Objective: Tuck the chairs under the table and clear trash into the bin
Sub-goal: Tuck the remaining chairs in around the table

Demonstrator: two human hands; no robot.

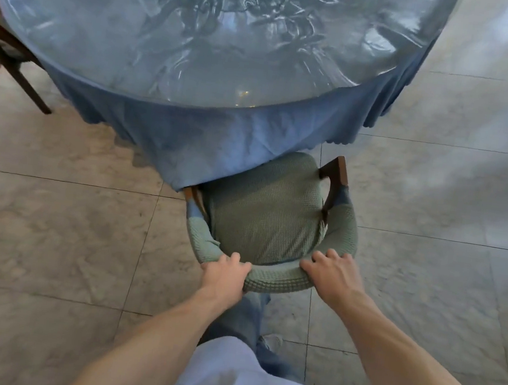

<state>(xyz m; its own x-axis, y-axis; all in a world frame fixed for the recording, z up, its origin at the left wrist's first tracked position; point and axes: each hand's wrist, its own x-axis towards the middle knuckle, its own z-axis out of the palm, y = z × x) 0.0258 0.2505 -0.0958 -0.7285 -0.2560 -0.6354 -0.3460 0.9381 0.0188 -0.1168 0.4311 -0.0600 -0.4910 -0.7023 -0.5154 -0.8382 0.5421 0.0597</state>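
Gripping the curved backrest [271, 278] of the green-covered chair [267, 216] with both hands. Left hand [224, 276] wrapping the rail left of centre, fingers [238, 261] curled over its top toward the seat, thumb apparently beneath, though hidden. Right hand [333, 274] lying over the rail right of centre, fingers [321, 258] slightly spread and bent over the inner edge; whether clamping or only pressing, hard to tell.

Standing straight ahead of the hands, on the far side of them, with the front of the seat already slipping beneath the hanging blue cloth [237, 136] of the round bench [198, 59]. Left armrest [193, 199] partly hidden by the cloth; right armrest [337, 176] showing clear of it, so sitting a little skewed and right of the cloth's low point.

Judging the tucking step as well begun but unfinished: most of the seat still out on the marble floor [53, 217]. Running near to far, the push line, from the rail toward the bench's centre. Both hands about equally near, so likely calling for an even forward shove, perhaps slightly leftward. Catching the cloth on the left armrest, a possible snag.

Another chair [6, 50], dark wood, at the far left beside the bench. No trash or bin in view.
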